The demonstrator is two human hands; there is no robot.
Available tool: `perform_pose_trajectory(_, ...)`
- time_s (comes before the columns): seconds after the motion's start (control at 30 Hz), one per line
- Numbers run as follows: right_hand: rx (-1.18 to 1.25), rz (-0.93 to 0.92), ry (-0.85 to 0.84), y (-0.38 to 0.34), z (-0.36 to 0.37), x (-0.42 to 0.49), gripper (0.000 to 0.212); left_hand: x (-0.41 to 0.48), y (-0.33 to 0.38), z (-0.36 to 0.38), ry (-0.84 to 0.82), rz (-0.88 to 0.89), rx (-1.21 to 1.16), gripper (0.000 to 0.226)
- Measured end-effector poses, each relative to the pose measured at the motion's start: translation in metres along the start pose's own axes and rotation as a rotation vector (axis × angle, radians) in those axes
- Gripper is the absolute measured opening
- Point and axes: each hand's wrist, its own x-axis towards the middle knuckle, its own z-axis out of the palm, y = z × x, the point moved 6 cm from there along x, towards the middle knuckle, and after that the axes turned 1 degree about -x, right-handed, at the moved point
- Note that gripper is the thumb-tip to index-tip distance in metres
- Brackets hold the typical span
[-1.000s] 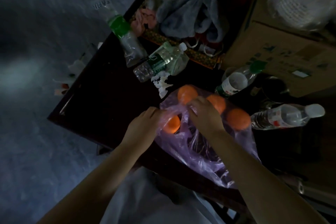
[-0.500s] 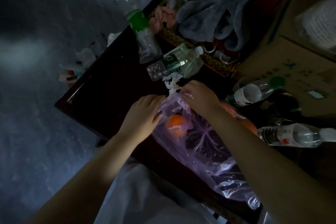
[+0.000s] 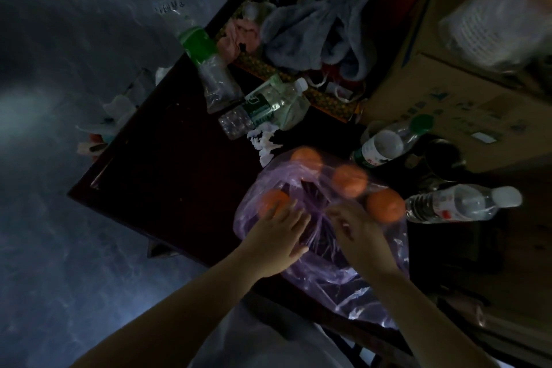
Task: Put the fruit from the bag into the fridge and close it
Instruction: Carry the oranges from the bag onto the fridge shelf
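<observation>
Purple plastic bag (image 3: 343, 278) lying on a dark table (image 3: 167, 176), four oranges (image 3: 349, 181) clustered at its far end. Left hand (image 3: 274, 233) flat on the bag, fingers straight and spread, tips at the leftmost orange. Right hand (image 3: 355, 224) on the bag beside it, blurred; grip cannot be told

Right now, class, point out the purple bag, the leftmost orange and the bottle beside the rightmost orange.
purple bag (image 3: 352, 287): head view, crumpled lower part.
leftmost orange (image 3: 271, 199): head view, middle of its visible face.
white-capped bottle (image 3: 457, 203): head view, middle of its body.
</observation>
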Motion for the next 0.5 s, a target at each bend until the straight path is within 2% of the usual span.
perform_pose_trajectory(0.17, -0.119, 0.055, -0.099, 0.022, 0.029, -0.008, 0.038, -0.004, -0.011, 0.000, 0.018, -0.014, 0.122, 0.067)
perform_pose_trajectory(0.33, -0.237, 0.042, -0.174, 0.023, 0.036, 0.010, 0.048, -0.008, -0.013, -0.002, 0.082, -0.028, 0.076, 0.062)
perform_pose_trajectory(0.5, -0.342, -0.003, -0.224, 0.025, 0.037, 0.029, 0.056, -0.012, -0.022, 0.000, 0.073, -0.135, 0.061, 0.077)
